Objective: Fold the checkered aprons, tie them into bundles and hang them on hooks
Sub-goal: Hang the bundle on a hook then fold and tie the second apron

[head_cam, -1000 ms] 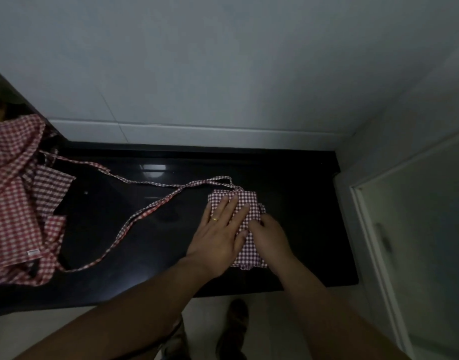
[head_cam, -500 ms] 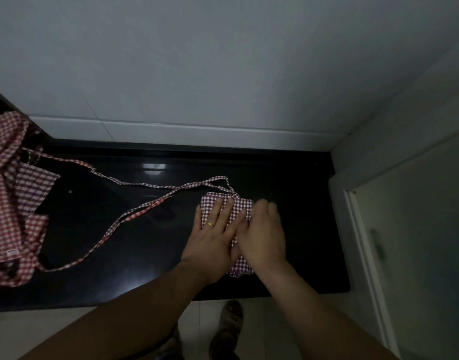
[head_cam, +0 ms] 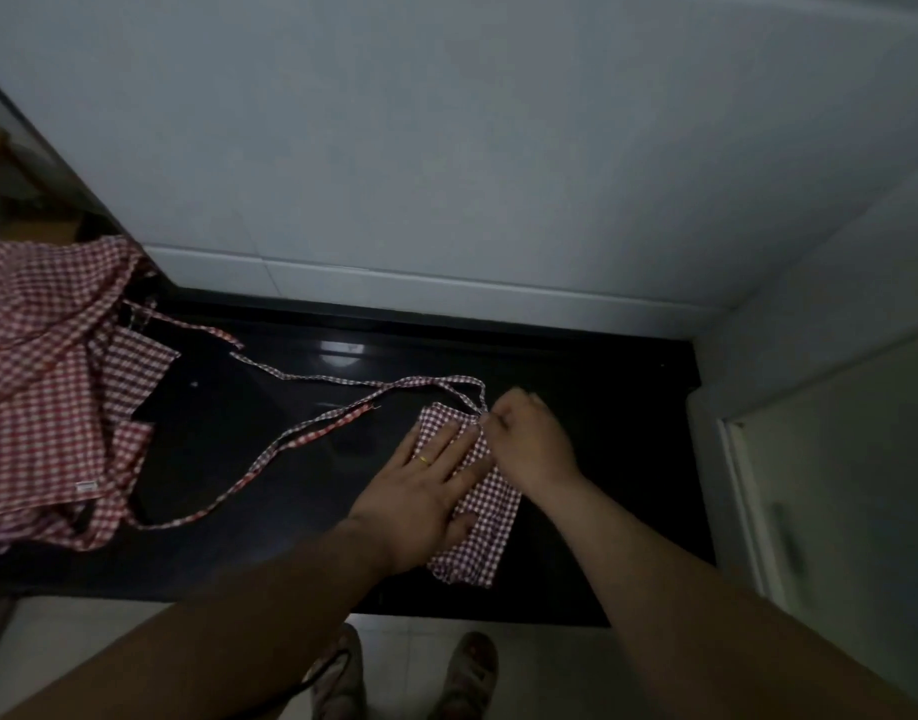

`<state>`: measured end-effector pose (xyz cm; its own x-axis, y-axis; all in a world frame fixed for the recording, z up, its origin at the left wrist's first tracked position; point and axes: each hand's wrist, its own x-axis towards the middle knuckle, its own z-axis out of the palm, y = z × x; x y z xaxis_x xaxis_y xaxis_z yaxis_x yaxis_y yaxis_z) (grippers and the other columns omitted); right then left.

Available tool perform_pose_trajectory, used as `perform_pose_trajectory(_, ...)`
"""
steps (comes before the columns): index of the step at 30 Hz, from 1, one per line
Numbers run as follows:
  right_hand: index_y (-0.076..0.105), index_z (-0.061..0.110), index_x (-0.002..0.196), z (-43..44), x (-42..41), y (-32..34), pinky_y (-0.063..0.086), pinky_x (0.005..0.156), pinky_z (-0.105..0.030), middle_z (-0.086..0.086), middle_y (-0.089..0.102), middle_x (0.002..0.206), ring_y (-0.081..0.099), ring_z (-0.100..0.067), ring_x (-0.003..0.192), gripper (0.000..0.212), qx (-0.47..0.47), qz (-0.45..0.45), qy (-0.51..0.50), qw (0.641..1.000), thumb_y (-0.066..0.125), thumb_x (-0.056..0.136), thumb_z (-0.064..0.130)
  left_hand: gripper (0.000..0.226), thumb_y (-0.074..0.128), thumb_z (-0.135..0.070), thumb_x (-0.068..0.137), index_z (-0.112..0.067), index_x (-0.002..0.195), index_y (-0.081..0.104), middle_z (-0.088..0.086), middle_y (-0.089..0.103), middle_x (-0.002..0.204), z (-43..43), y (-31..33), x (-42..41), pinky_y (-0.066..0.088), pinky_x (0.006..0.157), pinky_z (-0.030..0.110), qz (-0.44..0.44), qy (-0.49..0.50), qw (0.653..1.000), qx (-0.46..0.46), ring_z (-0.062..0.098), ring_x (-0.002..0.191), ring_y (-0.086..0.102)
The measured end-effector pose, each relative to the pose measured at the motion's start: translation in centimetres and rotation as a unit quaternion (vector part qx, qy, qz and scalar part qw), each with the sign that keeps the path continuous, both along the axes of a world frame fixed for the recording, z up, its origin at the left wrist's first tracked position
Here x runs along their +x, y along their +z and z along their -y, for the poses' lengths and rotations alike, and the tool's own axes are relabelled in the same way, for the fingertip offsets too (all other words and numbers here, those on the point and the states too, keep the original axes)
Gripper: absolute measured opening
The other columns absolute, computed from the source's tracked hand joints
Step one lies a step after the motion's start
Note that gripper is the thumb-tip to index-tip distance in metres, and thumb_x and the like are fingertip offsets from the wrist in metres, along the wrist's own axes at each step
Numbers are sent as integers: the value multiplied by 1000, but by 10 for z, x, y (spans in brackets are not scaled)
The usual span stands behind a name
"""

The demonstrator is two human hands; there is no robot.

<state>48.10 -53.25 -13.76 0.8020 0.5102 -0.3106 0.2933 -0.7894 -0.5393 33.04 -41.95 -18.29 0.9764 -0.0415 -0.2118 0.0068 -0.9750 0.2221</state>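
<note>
Head view: our right hand (head_cam: 532, 439) pinches the strap (head_cam: 311, 426) at the folded apron's (head_cam: 480, 504) far corner, strap trailing left, while our left hand (head_cam: 420, 491) lies flat, fingers spread, on it.

Items counted on the black counter (head_cam: 576, 459):

One folded checkered apron (head_cam: 485, 517) is seen, in a compact rectangle. Two long ties (head_cam: 311, 433) are counted running from its far end towards the left.

One heap of unfolded checkered aprons (head_cam: 46, 387) is noted at the left edge; the number of aprons within it cannot be told. One white label (head_cam: 85, 488) is seen on that heap.

Two hands are recorded: left hand (head_cam: 420, 498), right hand (head_cam: 532, 441). One yellow ring (head_cam: 423, 460) is counted on the left hand.

Two shoes (head_cam: 464, 672) are visible on the floor below.
</note>
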Motion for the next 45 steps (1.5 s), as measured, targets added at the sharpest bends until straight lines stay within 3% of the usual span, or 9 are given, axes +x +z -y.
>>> perform_pose_trajectory(3,64,24,117,-37,17,-2,53,93,-38,5,60,114,57,-14,106,23,-88,20,124,988,65,96,35,71,34,-70,99,-36,162,26,9,22,171,7,4,-1,8,128,57,25,27,999,5,30,159,14)
perform_pose_trajectory(6,70,21,100,-61,22,2,58,86,-40,-1,70,101,65,-19,90,13,-191,5,182,965,63,96,32,74,32,-78,97,-38,160,31,8,32,163,8,6,-3,17,121,57,36,36,999,8,31,150,28)
perform_pose_trajectory(9,72,13,87,-65,25,7,56,85,-39,-7,73,90,68,-22,85,25,-29,-88,66,993,60,101,31,79,26,-83,96,-40,162,25,7,32,163,8,7,-9,27,113,54,37,50,998,9,32,144,32)
perform_pose_trajectory(13,64,9,80,-61,21,39,58,79,-32,-9,71,77,68,-20,73,34,225,-227,-127,939,51,107,25,88,25,-88,92,-39,165,11,7,24,164,4,12,-13,30,113,48,1,86,996,-24,30,142,28)
perform_pose_trajectory(25,60,13,83,-30,3,138,55,78,-41,-1,54,60,57,-20,65,22,365,-204,-156,895,53,101,24,92,47,-84,88,-38,161,14,1,19,157,-3,18,-9,44,112,48,-26,123,981,-146,26,139,30)
perform_pose_trajectory(30,64,10,107,27,-10,72,54,86,-36,-9,69,111,67,-28,97,35,86,-18,-314,945,61,90,41,72,68,-59,91,-26,145,33,0,37,138,-5,20,-13,48,101,33,28,204,941,-268,15,122,45)
perform_pose_trajectory(33,58,17,111,29,-51,35,44,81,-29,-1,64,107,64,-20,98,14,-1,-12,-140,990,58,100,27,37,64,-38,100,-23,126,43,0,50,121,-14,20,-1,47,83,28,43,262,901,-344,12,101,56)
perform_pose_trajectory(36,56,24,121,11,-88,4,44,86,-29,4,62,117,60,-13,105,28,-16,-55,24,998,66,96,33,16,57,-21,103,-22,116,47,3,65,106,-26,17,14,46,74,31,31,312,876,-366,18,93,65)
perform_pose_trajectory(45,48,25,120,26,-70,-18,42,85,-30,6,56,119,53,-11,108,56,-2,-20,60,998,79,82,53,19,49,-46,104,-30,113,51,-5,69,107,-64,17,23,53,75,35,-39,90,984,-151,14,87,64)
